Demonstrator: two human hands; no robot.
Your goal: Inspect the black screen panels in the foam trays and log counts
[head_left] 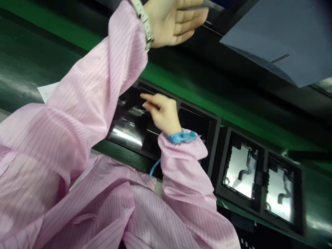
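My left hand (178,22), with a white watch strap at the wrist, is raised at the top of the view. Its fingers are stretched out, the palm shows, and nothing is in it. Lower down, my right hand (166,114) is over a black tray (214,138) and wears a blue wrist strap (183,137) with a coiled cord. Its index finger points left and the thumb sits a little apart below, with no object visible between them. Under it, a dark glossy panel (128,133) in the tray reflects a bright light streak. I cannot tell whether the fingertips touch it.
To the right, a second black tray (263,173) holds two silvery panels (241,166) with dark curved strips. A large pale sheet (280,41) fills the upper right. A printed paper (48,90) lies on the green bench (23,65) at left, partly behind my sleeve.
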